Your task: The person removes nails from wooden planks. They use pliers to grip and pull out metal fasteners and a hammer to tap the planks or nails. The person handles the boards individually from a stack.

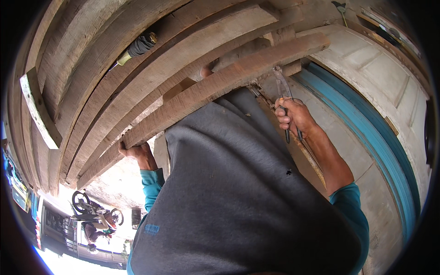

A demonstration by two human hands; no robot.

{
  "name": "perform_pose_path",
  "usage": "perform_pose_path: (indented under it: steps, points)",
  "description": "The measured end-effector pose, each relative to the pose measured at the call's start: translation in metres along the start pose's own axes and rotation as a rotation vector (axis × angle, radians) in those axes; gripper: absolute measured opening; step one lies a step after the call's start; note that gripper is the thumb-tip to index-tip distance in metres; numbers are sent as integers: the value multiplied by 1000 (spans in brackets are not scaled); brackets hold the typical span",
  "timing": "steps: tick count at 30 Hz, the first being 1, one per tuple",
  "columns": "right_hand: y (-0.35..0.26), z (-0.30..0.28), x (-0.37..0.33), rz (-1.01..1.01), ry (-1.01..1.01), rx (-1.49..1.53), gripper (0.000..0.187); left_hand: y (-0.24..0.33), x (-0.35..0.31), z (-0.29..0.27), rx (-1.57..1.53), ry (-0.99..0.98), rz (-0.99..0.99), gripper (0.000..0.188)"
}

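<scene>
Long brown wooden beam (206, 95) slants from nine o'clock to nearly two. Left hand (136, 152) clasps it, fingers partly hidden; right hand (295, 118) curls its fingers round dark-handled metal pincers (278, 77) (handles partly covered). Farther, at eight: dark motorcycle (94, 212).

one head-worn fisheye view, facing down over dark cloth (229, 183), wooden beam (220, 83) at close range
</scene>
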State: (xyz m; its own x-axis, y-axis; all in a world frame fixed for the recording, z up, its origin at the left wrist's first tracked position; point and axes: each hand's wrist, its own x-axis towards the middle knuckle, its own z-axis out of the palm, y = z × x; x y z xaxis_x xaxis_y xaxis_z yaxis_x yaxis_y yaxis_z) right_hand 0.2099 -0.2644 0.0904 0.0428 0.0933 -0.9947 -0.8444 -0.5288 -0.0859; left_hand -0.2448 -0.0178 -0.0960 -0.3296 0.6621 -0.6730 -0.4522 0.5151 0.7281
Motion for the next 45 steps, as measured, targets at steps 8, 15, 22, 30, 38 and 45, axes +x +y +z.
perform_pose_path:
  steps: [8, 15, 22, 30, 38, 45]
  points:
    - [15, 27, 4, -88, 159, 53, 14, 7, -1, -8, 45, 0, -112, 49]
    - [25, 51, 13, -162, 266, 95, 16, 15, -16, 13, 154, 22, -185, 57]
    - [27, 48, 10, -211, 246, 79, 30, 10, 2, -9, 194, -33, -183, 71]
    - [29, 45, -20, -263, 213, -26, 43, 14, -7, 8, 221, 54, -182, 69]
    - [-5, 30, -33, -68, 152, 13, 51, 11, -3, -6, 169, 37, -150, 74]
    - [13, 32, -14, 93, 147, 102, 26, 8, -8, 3, 154, 23, -142, 70]
